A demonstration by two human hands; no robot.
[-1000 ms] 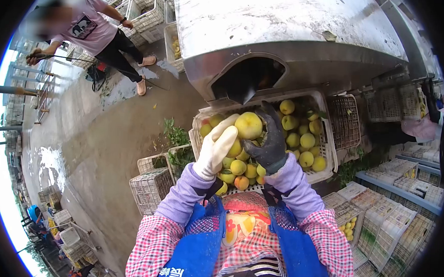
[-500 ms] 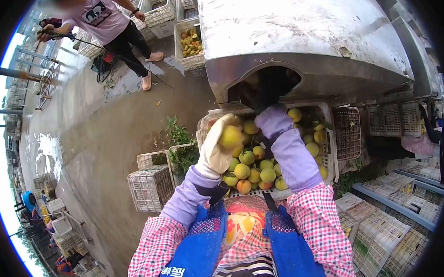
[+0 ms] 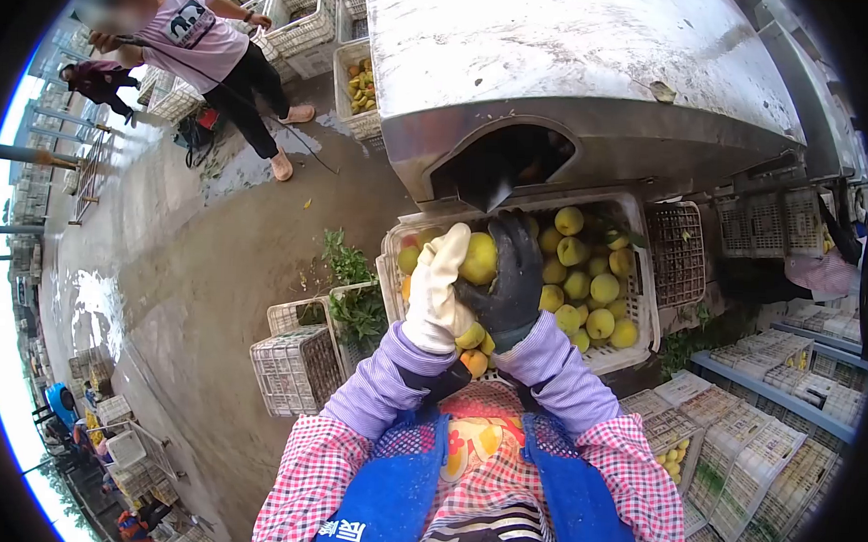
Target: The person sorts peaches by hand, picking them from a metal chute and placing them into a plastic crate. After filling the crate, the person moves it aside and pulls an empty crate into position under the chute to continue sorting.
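A white crate [image 3: 651, 324] full of yellow-green peaches [image 3: 603, 288] stands right in front of me, below the dark opening [image 3: 516, 158] of a metal machine [image 3: 579, 55]. My left hand [image 3: 439, 291], in a cream glove, is closed round a peach [image 3: 478, 258] over the crate's left half. Against the same peach, on its right side, my right hand [image 3: 511, 279] in a black glove has its fingers curled. Both hands touch the fruit, and they hide some of the peaches beneath them.
At the upper left a person [image 3: 220, 58] in a pink shirt holds a thin hose. Crates with leaves [image 3: 356, 316] stand on the wet floor to the left. A brown crate [image 3: 677, 253] and stacked crates [image 3: 737, 439] are on the right.
My right hand has come out of the machine's opening and down to the peach beside my left hand. The person at the upper left has shifted slightly, and another person shows behind.
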